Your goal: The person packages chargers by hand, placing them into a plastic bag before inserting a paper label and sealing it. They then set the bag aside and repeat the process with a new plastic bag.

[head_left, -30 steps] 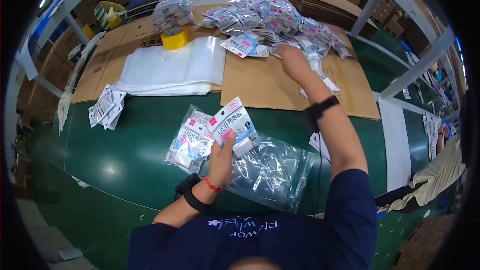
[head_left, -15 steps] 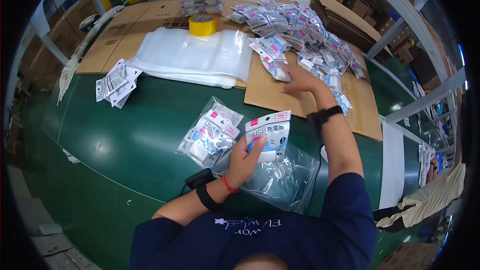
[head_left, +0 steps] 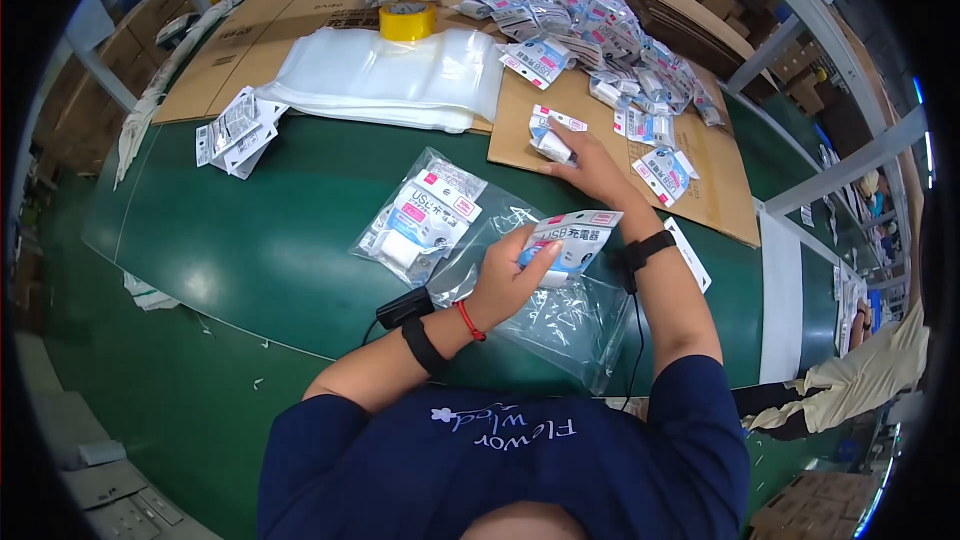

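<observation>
Glossy printed packet (head_left: 585, 232) pinched in left hand (head_left: 512, 272), above crinkled clear bag (head_left: 572, 332).
Left thumb and fingers closed on it; white block at its lower end. Right hand (head_left: 592, 168) part-curled at second packet (head_left: 545, 132) over brown cardboard (head_left: 712, 145); cannot tell if gripped. Filled bag (head_left: 428, 164) of similar packets nearby on smooth green table (head_left: 290, 215).

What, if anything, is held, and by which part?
Left grip: a printed packet, by its left side, thumb over the front. Right grip: touching a second packet at its right side; firm hold cannot be told.
</observation>
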Demonstrator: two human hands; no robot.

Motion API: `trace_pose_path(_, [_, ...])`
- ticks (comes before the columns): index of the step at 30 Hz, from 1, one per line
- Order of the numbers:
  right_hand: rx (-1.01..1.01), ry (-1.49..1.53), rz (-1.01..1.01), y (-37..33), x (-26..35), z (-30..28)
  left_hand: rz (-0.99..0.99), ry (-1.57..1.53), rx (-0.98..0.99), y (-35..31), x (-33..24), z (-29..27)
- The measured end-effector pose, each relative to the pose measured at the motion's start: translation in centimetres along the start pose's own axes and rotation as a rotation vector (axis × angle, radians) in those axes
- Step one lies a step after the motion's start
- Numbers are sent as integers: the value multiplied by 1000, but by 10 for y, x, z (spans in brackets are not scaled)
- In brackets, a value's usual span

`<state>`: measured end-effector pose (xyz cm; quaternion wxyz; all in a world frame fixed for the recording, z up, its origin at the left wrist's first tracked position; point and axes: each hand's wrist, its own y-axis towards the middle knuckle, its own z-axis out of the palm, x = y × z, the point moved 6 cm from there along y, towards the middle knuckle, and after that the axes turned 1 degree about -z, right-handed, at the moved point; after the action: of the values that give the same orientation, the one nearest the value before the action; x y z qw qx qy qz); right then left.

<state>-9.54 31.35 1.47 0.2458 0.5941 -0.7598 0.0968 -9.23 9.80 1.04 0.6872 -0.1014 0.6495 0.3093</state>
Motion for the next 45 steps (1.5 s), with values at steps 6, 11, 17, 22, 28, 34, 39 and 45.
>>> trace_pose_path(6, [-26,202,16,-7,-1,-2,57,55,15,1,0,0])
trace_pose_path(11, [-287,608,133,-21,-1,-25,109,38,-18,4,-12,-6])
trace_pose_path(17, [-563,503,-33,-65,92,-66,373,224,-119,4,-58,-38])
trace_pose_path(22, [-476,96,-293,-103,146,-77,540,390,-63,10,-96,-34])
trace_pose_path(28, [-328,208,-356,-117,165,-73,652,523,121,5,-114,-24])
trace_pose_path(34, [-322,408,-322,-126,159,-67,588,470,127,0,-118,-19])
trace_pose_path(39, [-228,630,-183,-128,146,-56,437,344,143,4,-101,-22])
trace_pose_path(45, [-88,1196,-1,-125,146,-41,180,109,63,7,-69,-28])
